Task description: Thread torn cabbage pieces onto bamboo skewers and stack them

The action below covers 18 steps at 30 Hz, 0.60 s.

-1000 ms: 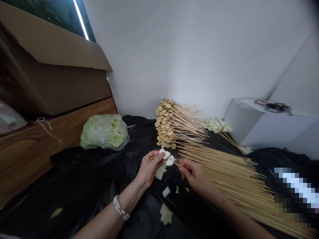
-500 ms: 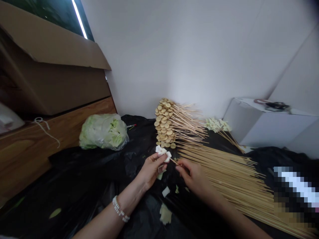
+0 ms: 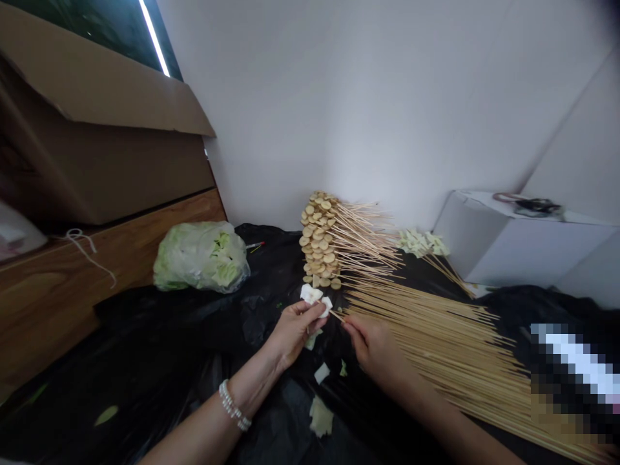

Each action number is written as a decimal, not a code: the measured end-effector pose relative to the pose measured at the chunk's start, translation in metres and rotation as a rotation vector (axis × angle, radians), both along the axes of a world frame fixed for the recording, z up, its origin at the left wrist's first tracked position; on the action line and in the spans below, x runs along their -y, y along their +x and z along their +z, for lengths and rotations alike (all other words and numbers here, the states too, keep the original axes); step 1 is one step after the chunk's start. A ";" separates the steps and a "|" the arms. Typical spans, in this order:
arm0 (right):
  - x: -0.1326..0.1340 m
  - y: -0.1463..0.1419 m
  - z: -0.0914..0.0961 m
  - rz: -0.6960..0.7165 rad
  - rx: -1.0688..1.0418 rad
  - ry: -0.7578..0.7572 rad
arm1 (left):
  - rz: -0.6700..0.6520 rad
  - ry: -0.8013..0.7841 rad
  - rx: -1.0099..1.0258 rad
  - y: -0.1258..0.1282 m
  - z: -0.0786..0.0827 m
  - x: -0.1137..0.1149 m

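Note:
My left hand (image 3: 296,326) pinches white, leaf-like pieces (image 3: 310,294), which look like cabbage, at the tip of a thin wooden skewer (image 3: 336,316). My right hand (image 3: 372,339) grips that skewer a little behind the pieces, fingers closed round it. Beyond my hands lies a stack of round, pale yellow slices (image 3: 320,239) threaded on skewers, sticks pointing right. A wide spread of bare skewers (image 3: 450,342) lies beside and partly behind my right forearm. Loose pale scraps (image 3: 321,416) lie on the black plastic sheet (image 3: 194,361) below my hands.
A clear bag of cabbage leaves (image 3: 201,257) rests at left, near a wooden board (image 3: 145,229) and a large cardboard box (image 3: 121,161). Skewers with pale leaf pieces (image 3: 423,243) lie at right by a white box (image 3: 508,242). A white wall rises behind.
The white pieces have shifted slightly, with a wider gap between them on the skewer. My right hand has moved slightly along with it. Both hands keep their hold.

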State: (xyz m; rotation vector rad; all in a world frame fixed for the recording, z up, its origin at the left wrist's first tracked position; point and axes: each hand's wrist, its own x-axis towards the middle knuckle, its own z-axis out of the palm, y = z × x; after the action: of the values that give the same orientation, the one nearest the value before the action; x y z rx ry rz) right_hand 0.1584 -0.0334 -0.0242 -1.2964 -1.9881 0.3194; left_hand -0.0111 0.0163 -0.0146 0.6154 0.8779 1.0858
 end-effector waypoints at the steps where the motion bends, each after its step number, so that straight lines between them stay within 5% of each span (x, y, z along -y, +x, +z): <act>1: 0.000 -0.001 0.000 -0.011 0.016 0.018 | 0.002 0.000 -0.003 0.000 0.000 0.000; 13: -0.001 -0.002 0.008 -0.008 -0.086 -0.002 | -0.079 0.108 -0.050 -0.003 0.005 0.000; 18: 0.003 -0.004 0.013 -0.005 -0.090 -0.040 | 0.120 0.392 -0.297 -0.008 0.011 -0.002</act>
State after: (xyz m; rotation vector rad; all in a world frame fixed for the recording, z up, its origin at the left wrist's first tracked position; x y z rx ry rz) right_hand 0.1547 -0.0366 -0.0113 -1.2884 -1.9114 0.4099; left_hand -0.0192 0.0183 -0.0033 1.0816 0.9722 1.3095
